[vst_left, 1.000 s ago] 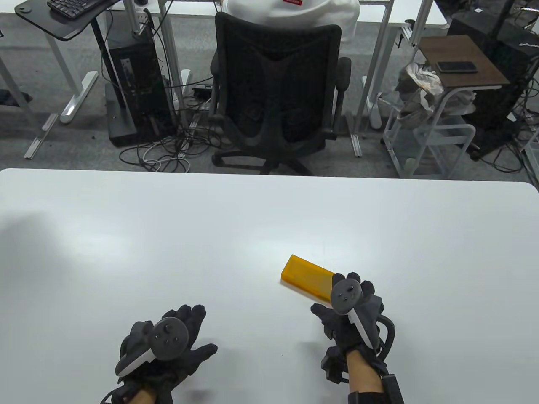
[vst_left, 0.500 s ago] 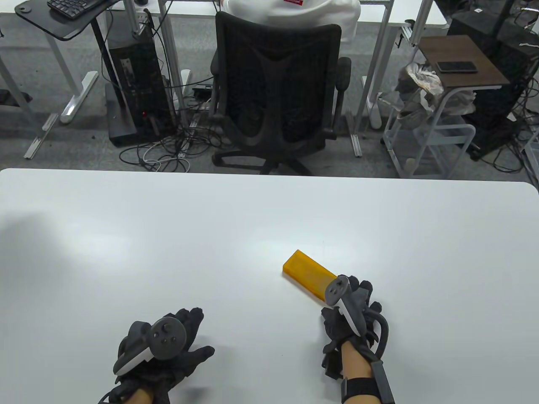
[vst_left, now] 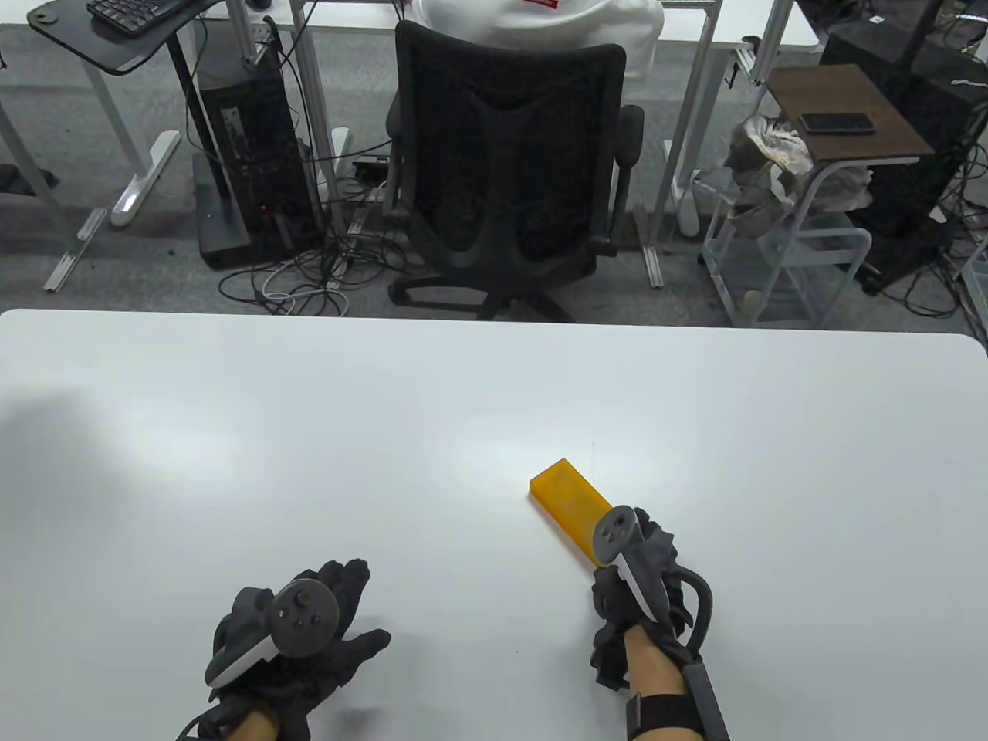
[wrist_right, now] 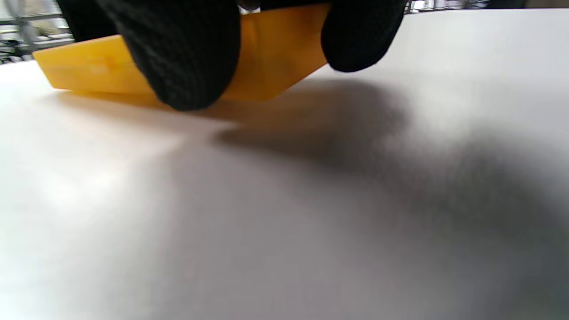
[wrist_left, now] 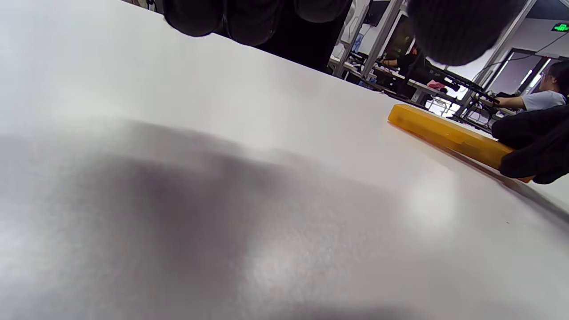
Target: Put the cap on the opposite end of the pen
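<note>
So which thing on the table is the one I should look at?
Start at the big white table, then go to its near right part. A flat orange box lies there, with the right hand gripping its near end. It is the only brightly coloured thing on the table.

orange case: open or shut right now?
Shut, as far as shows. The orange case lies flat on the table with no lid raised in any view; the right hand grips its near end, hiding that part.

The flat translucent orange plastic box (vst_left: 570, 503) and the gloved right hand (vst_left: 637, 575) gripping its near end are the only obstacles on the white table (vst_left: 309, 432).
</note>
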### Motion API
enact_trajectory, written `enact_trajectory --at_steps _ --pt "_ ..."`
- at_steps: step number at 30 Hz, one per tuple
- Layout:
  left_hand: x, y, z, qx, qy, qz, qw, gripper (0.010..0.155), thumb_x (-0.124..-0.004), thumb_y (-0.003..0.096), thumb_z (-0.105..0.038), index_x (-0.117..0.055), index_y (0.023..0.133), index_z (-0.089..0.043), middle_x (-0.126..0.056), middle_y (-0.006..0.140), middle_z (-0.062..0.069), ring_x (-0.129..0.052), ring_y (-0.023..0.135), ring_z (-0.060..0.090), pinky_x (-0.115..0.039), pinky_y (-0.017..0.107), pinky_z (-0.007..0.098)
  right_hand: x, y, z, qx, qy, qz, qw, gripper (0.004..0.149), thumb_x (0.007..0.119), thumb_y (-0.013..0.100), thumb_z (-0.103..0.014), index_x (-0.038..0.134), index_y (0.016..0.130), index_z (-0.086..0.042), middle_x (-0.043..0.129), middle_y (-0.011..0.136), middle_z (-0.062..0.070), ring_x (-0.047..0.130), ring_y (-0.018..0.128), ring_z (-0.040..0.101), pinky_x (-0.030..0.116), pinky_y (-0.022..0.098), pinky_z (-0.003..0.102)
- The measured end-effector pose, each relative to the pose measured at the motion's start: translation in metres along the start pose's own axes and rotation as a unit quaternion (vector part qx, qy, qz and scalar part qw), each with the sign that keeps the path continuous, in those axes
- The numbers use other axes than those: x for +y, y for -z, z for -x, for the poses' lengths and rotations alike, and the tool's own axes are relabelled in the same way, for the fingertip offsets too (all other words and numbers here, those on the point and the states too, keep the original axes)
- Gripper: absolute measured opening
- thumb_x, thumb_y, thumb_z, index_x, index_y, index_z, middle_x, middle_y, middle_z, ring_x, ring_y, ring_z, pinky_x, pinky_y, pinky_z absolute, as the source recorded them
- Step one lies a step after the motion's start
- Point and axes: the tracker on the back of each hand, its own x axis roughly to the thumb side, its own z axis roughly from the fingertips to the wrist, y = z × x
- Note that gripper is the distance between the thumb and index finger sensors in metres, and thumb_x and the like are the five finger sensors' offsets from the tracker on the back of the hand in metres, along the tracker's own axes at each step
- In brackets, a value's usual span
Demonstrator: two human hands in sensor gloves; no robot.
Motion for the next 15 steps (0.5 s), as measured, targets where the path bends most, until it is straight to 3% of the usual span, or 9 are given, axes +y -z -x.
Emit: enact_trajectory --at_steps 3,5,8,15 --pt "0.001 0.000 0.003 0.005 -0.002 -0.007 1.000 0.089 -0.072 0.0526 -0.061 -0.031 0.117 -0.016 -0.038 0.123 0.026 -0.040 0.111 0.057 -0.028 0.064 0.085 -0.010 -0.013 -0.013 -0.085 0.024 -0.003 0.996 0.090 0.089 0.038 -0.034 0.039 0.110 -0.016 0.058 0.115 0.012 0.068 0.103 0.042 0.077 0.066 0.041" --pt "0.000 0.000 0.005 0.014 0.001 -0.017 1.000 0.090 -0.074 0.0523 -0.061 -0.029 0.117 -0.016 -0.036 0.124 0.026 -0.032 0.112 0.058 -0.025 0.066 0.084 -0.010 -0.022 -0.024 -0.145 0.027 -0.023 0.989 0.091 0.089 0.037 -0.033 0.037 0.110 -0.016 0.057 0.116 0.010 0.066 0.104 0.040 0.077 0.067 0.041" --pt "0.000 0.003 0.009 0.024 0.027 -0.032 0.999 0.092 -0.077 0.0516 -0.058 -0.029 0.116 -0.014 -0.038 0.124 0.023 -0.031 0.112 0.057 -0.025 0.066 0.084 -0.002 -0.040 -0.043 -0.218 -0.012 -0.033 0.975 0.091 0.090 0.036 -0.031 0.037 0.110 -0.018 0.056 0.116 0.007 0.064 0.105 0.038 0.077 0.068 0.039" --pt "-0.006 0.009 0.011 0.017 0.031 -0.013 0.999 0.092 -0.082 0.0501 -0.054 -0.031 0.116 -0.015 -0.044 0.124 0.019 -0.033 0.115 0.051 -0.023 0.068 0.082 0.022 -0.057 -0.066 -0.280 -0.078 -0.061 0.955 0.092 0.090 0.035 -0.030 0.036 0.109 -0.021 0.055 0.115 0.003 0.062 0.106 0.034 0.078 0.067 0.037"
